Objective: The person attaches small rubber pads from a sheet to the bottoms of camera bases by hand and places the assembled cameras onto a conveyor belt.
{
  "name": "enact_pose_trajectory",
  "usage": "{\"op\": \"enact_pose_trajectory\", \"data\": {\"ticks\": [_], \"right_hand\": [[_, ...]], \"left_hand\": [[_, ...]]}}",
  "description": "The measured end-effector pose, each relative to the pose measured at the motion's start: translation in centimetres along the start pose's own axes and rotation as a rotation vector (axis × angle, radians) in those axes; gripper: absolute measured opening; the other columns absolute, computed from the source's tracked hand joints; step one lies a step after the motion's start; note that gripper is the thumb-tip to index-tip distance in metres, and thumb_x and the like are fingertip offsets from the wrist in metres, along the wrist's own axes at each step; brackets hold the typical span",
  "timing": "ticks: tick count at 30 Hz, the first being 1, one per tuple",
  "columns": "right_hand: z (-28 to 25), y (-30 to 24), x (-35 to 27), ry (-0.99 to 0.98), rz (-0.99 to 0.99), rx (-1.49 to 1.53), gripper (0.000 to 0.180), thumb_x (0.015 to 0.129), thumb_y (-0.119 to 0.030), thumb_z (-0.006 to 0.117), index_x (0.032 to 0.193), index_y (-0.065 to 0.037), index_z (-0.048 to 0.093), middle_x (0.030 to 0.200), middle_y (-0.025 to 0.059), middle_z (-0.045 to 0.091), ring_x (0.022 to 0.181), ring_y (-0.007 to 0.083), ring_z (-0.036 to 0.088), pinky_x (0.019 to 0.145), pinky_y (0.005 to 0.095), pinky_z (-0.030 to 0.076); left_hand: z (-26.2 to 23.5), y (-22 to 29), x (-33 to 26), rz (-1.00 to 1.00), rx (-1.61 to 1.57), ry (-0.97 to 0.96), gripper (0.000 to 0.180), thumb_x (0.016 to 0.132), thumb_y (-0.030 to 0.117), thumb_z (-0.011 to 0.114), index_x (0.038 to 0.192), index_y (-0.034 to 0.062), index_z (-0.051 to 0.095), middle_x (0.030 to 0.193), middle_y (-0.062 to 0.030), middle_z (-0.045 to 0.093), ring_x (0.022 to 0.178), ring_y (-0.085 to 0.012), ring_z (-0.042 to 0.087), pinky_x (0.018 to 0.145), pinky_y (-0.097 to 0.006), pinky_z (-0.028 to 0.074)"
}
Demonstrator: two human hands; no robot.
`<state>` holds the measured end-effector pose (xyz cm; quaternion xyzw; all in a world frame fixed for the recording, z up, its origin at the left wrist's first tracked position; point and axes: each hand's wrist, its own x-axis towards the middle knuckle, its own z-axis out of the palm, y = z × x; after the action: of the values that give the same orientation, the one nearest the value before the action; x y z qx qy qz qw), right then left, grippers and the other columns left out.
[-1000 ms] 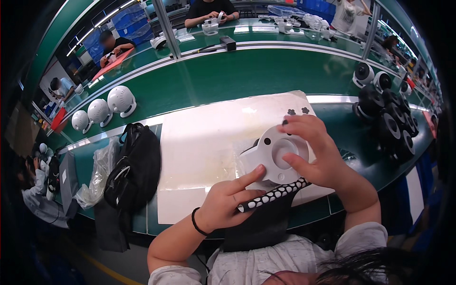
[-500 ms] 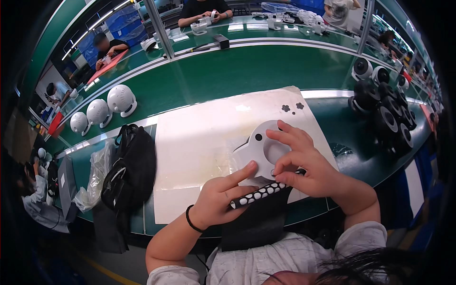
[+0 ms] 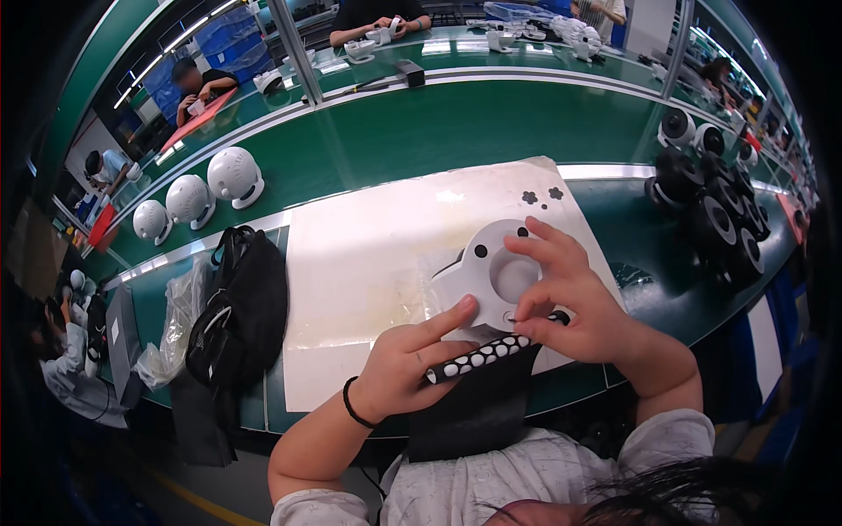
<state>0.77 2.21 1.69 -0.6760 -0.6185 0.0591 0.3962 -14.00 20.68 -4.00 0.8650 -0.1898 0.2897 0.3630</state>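
Observation:
My left hand (image 3: 408,364) grips a white plastic part (image 3: 471,282) with a round recess, its index finger lying on the part's face. Two black round dots sit near the part's far edge, and a small round spot shows at its near edge. A black strip with white round spots (image 3: 482,357) runs along the near side, held under my left fingers. My right hand (image 3: 574,307) is over the near right edge of the part, thumb and index finger pinched together beside the small spot. Whatever lies between them is too small to make out. Its other fingers are raised over the recess.
Beneath is a pale board (image 3: 351,263) with black flower stickers (image 3: 529,197). A black bag (image 3: 237,307) and clear plastic bag (image 3: 171,324) lie left. White round housings (image 3: 235,175) stand far left; black round units (image 3: 715,219) pile up right. Other people work across the bench.
My right hand has shifted slightly right and toward me, its thumb and index finger now closer together. A second black dot on the white part has come into view.

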Motion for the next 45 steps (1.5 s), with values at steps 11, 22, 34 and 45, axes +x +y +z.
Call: {"op": "enact_pose_trajectory", "data": {"ticks": [11,22,34,45], "right_hand": [[0.3,-0.2,0.5,-0.003,0.032,0.137,0.006,0.073,-0.008,0.065,0.073,-0.008,0.059,0.132,0.0132,0.039,0.130,0.0342,0.018,0.098,0.0388,0.027],[-0.7,-1.5,0.1,-0.059,-0.081,-0.176,0.014,0.077,-0.022,0.062,0.081,-0.009,0.061,0.123,0.0092,0.049,0.124,0.0283,0.033,0.099,0.0464,0.020],[-0.1,-1.2,-1.1,0.031,-0.227,-0.550,0.033,0.073,-0.038,0.064,0.094,-0.013,0.063,0.114,0.0018,0.054,0.115,0.0220,0.044,0.099,0.0460,0.023],[3.0,-1.4,-1.7,0.306,-0.535,-0.535,0.019,0.067,-0.012,0.067,0.085,-0.014,0.063,0.107,-0.0036,0.058,0.107,0.0181,0.050,0.095,0.0402,0.028]], "left_hand": [[-0.2,0.1,-0.1,-0.022,-0.016,-0.019,0.033,0.059,0.004,0.065,0.092,0.0078,0.061,0.127,-0.0152,0.044,0.085,-0.0279,0.062,0.064,-0.028,0.050],[-0.2,0.4,0.0,-0.052,-0.055,-0.017,0.022,0.061,0.000,0.066,0.082,0.0034,0.061,0.125,-0.0206,0.044,0.092,-0.0302,0.060,0.072,-0.028,0.050],[-0.3,1.0,0.3,-0.141,-0.096,-0.009,0.008,0.065,0.003,0.067,0.070,0.0014,0.061,0.122,-0.0181,0.048,0.077,-0.0269,0.064,0.065,-0.027,0.049],[0.0,1.1,0.4,-0.142,-0.151,0.047,0.011,0.066,0.000,0.066,0.063,-0.0014,0.056,0.121,-0.0183,0.049,0.071,-0.0255,0.064,0.061,-0.027,0.048]]}}
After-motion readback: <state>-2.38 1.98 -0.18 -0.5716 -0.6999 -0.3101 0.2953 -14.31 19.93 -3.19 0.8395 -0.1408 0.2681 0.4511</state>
